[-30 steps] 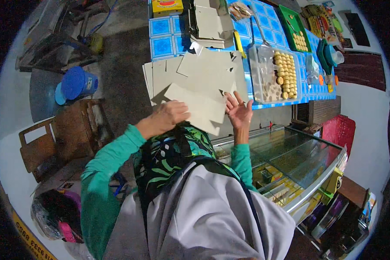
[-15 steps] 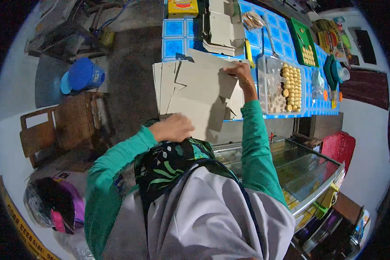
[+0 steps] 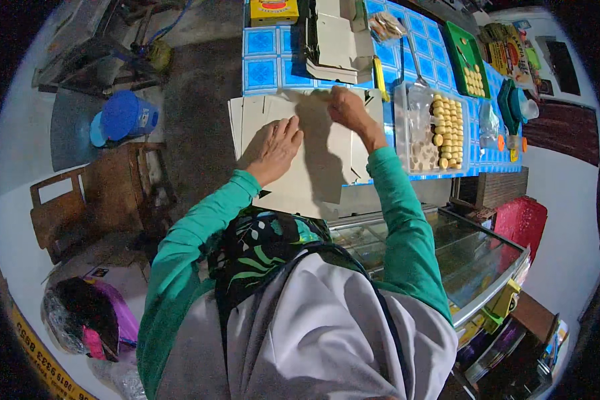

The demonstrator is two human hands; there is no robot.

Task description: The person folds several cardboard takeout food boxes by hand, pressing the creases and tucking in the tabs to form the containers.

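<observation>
On the cardboard [image 3: 293, 187], the left hand [image 3: 277, 152] lies palm down, its fingers extended and slightly apart, pinching nothing. At the cardboard's far right part is the right hand [image 3: 349, 110], fingers curled down; whether they pinch its edge I cannot tell. The cardboard lies on the table's blue checked cloth [image 3: 260, 43], its near end reaching past the table's edge toward the person's lap. More pale sheets [image 3: 236, 123] show along its left side. Just beyond the cardboard an open box [image 3: 333, 43] blocks the way, with a yellow box [image 3: 273, 11] past it to the left and a yellow strip [image 3: 379, 79] beside it to the right. Close on the cardboard's right stands a clear plastic tub [image 3: 417, 127] holding rows of small round pastries [image 3: 449, 130]; farther out on that side is a green tray [image 3: 461, 57]. Nearer than the tub, right of the cardboard, is a glass case [image 3: 470, 247]. Well left of the cardboard stands a blue bucket [image 3: 127, 113].
</observation>
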